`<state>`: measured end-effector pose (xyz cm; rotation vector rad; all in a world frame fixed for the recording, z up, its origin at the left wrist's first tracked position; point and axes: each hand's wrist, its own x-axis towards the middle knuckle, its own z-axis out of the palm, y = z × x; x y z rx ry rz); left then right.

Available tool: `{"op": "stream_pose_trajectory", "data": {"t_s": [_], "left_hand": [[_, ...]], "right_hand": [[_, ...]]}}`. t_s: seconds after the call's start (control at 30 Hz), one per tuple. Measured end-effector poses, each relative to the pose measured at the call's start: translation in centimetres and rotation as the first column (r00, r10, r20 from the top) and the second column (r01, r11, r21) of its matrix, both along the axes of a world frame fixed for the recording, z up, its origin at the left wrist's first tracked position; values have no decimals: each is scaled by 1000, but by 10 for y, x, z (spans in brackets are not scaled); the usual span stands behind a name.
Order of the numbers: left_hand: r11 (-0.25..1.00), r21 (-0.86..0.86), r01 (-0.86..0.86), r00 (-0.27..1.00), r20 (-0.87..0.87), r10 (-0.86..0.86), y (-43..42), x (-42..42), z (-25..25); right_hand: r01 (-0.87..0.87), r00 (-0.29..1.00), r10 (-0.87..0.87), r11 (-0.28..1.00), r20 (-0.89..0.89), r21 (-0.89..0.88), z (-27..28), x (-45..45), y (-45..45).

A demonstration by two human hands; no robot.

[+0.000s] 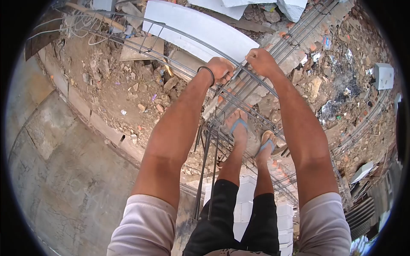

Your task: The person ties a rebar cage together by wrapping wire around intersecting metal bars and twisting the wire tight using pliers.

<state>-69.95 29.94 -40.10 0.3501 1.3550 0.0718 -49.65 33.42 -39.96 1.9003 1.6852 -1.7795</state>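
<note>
My left hand [220,70], with a black band at the wrist, is closed beside the crossing of two steel rebar cages. Its fingers curl at a bar, and what lies inside them is hidden. Just across the crossing, my right hand [261,62] is closed in a pinch near the same joint; whatever it may hold is too small to make out. One rebar cage [188,37] runs from the upper left down to the right under both hands. Another rebar cage [294,39] extends from the upper right toward my feet.
My feet in blue-strapped flip-flops [239,123] stand among the bars. Vertical rebar ends [204,170] stick up nearby. A long white slab [196,30] lies beyond the hands. Rubble [124,91] covers the ground, with a concrete surface [72,170] lower left and white blocks [245,194] below.
</note>
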Motion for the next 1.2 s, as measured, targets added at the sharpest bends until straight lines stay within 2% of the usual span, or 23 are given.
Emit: {"op": "stream_pose_trajectory", "data": {"t_s": [0.03, 0.1, 0.2, 0.33, 0.4, 0.43, 0.5, 0.53, 0.6, 0.67, 0.7, 0.73, 0.77, 0.83, 0.9, 0.93, 1.0, 1.03, 1.07, 1.1, 1.13, 1.17, 1.2], "left_hand": [[1000, 1, 1, 1000, 1, -1, 0, 1, -2], [969, 168, 181, 973, -175, -152, 0, 8, -4], [943, 171, 286, 930, -286, -231, 1, 17, -9], [936, 137, 324, 893, -371, -255, 0, 21, -17], [746, 323, 583, 751, -566, -341, -5, 21, -20], [743, 324, 585, 750, -565, -344, -5, 20, -23], [619, 467, 631, 759, -537, -368, -3, 16, -19], [616, 467, 634, 757, -536, -372, -1, 16, -11], [773, 372, 514, 837, -414, -357, 5, 20, 5], [819, 357, 450, 874, -366, -320, 7, 20, -2], [862, 330, 385, 904, -321, -281, 7, 21, -5], [862, 329, 386, 904, -319, -283, 9, 24, 2], [849, 321, 420, 884, -357, -302, 10, 27, 10], [830, 310, 464, 857, -394, -332, 10, 29, 11], [671, 382, 635, 746, -529, -405, 11, 30, 7], [666, 383, 640, 744, -528, -410, 12, 29, 8], [933, 195, 303, 947, -169, -272, 11, 18, 13], [932, 191, 309, 945, -176, -277, 6, 12, 14], [958, 195, 212, 975, -106, -194, 2, 9, 14], [976, 189, 110, 994, -33, -106, -2, 8, 12], [976, 189, 110, 994, -33, -105, -6, 7, 7], [976, 199, 90, 996, -19, -88, -9, 7, 2], [976, 209, 67, 998, -5, -68, -11, 6, -1]], "right_hand": [[25, 1000, -25, 1000, -2, 5, 0, 2, 1], [10, 1000, -10, 1000, 22, 13, 2, 5, 2], [3, 999, -6, 999, 53, 39, 2, 6, 2], [44, 996, -47, 998, 77, 38, 3, 7, 0], [54, 996, -58, 997, 71, 52, 8, 6, -1], [59, 996, -64, 996, 63, 69, 10, 4, -1], [70, 997, -73, 992, 26, 101, 17, 0, -7], [77, 997, -76, 988, -13, 137, 21, -2, -11], [107, 994, -109, 983, 4, 150, 34, -8, -29], [133, 990, -139, 977, 25, 164, 49, -13, -54], [238, 971, -240, 963, -2, 126, 58, -16, -68], [342, 940, -341, 936, -26, 84, 59, -19, -78], [345, 938, -344, 935, -25, 82, 54, -24, -86], [459, 888, -445, 874, -114, 162, 37, -33, -105], [500, 865, -481, 847, -141, 178, 26, -38, -116], [531, 846, -505, 824, -171, 197, 23, -39, -118], [538, 843, -518, 819, -146, 199, 24, -36, -114], [542, 841, -529, 816, -118, 202, 30, -36, -108], [547, 837, -534, 812, -122, 204, 34, -33, -99], [543, 839, -532, 831, -111, 124, 40, -29, -89], [532, 845, -526, 846, -100, 42, 41, -25, -81], [528, 847, -522, 848, -100, 42, 41, -22, -72], [460, 888, -455, 876, -69, 142, 37, -19, -64]]}}
